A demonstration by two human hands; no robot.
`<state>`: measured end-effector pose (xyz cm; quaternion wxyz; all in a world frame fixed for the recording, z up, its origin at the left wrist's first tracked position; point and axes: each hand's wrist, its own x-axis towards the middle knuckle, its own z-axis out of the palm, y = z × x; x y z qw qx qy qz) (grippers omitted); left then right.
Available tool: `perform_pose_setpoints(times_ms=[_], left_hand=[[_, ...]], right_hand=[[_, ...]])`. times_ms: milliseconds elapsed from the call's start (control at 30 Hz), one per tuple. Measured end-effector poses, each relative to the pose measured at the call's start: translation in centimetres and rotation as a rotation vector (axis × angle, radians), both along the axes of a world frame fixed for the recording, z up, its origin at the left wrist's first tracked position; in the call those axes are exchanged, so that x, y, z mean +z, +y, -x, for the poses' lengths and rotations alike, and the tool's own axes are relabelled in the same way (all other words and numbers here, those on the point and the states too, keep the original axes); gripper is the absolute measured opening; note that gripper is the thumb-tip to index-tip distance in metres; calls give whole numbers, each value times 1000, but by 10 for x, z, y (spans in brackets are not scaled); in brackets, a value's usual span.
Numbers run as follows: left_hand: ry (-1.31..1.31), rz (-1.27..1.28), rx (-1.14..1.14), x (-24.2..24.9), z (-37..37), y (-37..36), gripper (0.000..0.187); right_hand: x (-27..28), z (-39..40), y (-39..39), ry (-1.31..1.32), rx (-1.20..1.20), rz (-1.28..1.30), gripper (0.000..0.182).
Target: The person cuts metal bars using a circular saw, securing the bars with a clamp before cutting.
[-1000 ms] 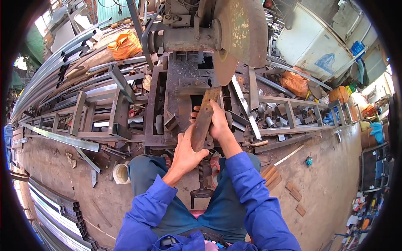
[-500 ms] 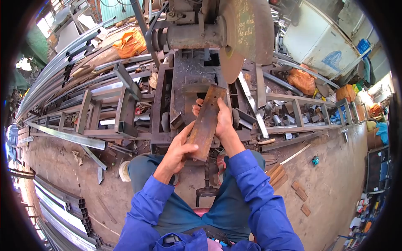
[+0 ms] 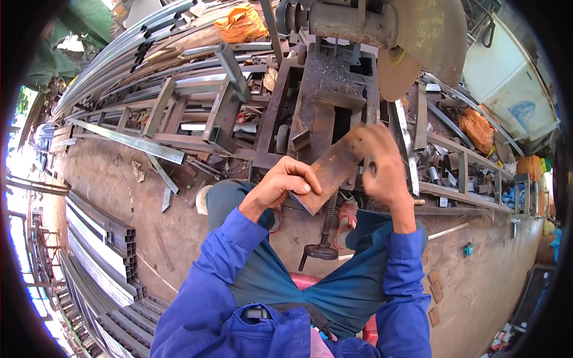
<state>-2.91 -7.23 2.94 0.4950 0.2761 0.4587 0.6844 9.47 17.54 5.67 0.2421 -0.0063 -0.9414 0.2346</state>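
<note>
A flat, rusty steel plate (image 3: 332, 169) slants over the front of a cut-off saw's base (image 3: 316, 77). My left hand (image 3: 280, 185) is closed on the plate's near end, thumb on top and fingers beneath. At the far end, my right hand (image 3: 387, 173) is smeared by motion, its curled fingers overlapping the plate's edge. Small holes show near that end. Above and behind the hands is the saw's brown cutting disc (image 3: 399, 74), partly under its round guard (image 3: 433, 36). Below the plate, a threaded screw with a handwheel (image 3: 321, 252) stands between my knees.
Welded steel frames (image 3: 197, 140) lie left of the saw, with long metal profiles (image 3: 119, 65) behind. Stacked square tubes (image 3: 101, 238) lie at lower left. On the right are another frame (image 3: 462, 170), an orange bag (image 3: 476, 128) and a small teal tape measure (image 3: 469, 248).
My view has turned, shifting the scene rightward and up. My right hand has moved from the plate's side to over its far end. My left hand still grips the near end.
</note>
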Motion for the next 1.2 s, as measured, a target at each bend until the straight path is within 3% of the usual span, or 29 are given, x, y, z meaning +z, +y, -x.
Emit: perform_pose_setpoints(times_ms=[33,100,133,167,233,267,300,367,400,433,500,567,633,700,767,833,967,1000,1033,1200], left_hand=[[-5,4,6,2,0,-2,28],[46,8,-119,11,2,-2,30],[110,-69,-152,3,7,-1,50],[108,-59,-164,9,2,2,50],[-165,-162,-146,24,-11,15,79],[-172,-193,-135,20,-9,23,93],[-189,-219,-74,24,-7,30,79],[-148,-138,106,5,-5,46,60],[-112,-38,229,-5,-8,55,43],[27,118,386,-14,-16,66,38],[31,62,492,-13,-32,78,40],[89,145,467,-21,-39,81,48],[132,127,378,-37,-49,86,52],[111,119,207,-32,-52,88,82],[304,23,244,-39,-48,91,97],[266,-17,220,-40,-43,91,102],[98,41,53,-18,-44,95,113],[266,30,89,-25,-41,99,113],[267,31,83,-25,-42,100,113],[295,30,97,-14,-42,101,110]], right_hand=[[4,0,-3,-64,177,-168,79],[-22,-1,-22,-173,430,135,83],[-28,-1,-24,-172,457,149,81],[-31,-1,-26,-171,482,162,79],[-47,-3,-33,-277,461,285,66],[-48,-5,-45,-179,407,383,56],[-40,-6,-47,-358,350,486,52],[-28,0,-48,-332,310,718,54],[-36,4,-47,-248,240,735,52],[-40,9,-46,-196,142,811,52],[-46,25,-44,-10,-27,915,55],[-42,39,-35,-34,-224,983,59],[-39,48,-26,9,-299,895,57],[-47,58,-20,74,-279,894,49],[-47,65,-15,174,-255,966,50],[-42,65,-10,178,-216,1059,44],[-46,66,6,188,-102,1626,23],[-52,65,11,150,-69,1760,23],[-59,63,15,113,-33,1894,24],[-56,63,9,182,-76,1892,29]])
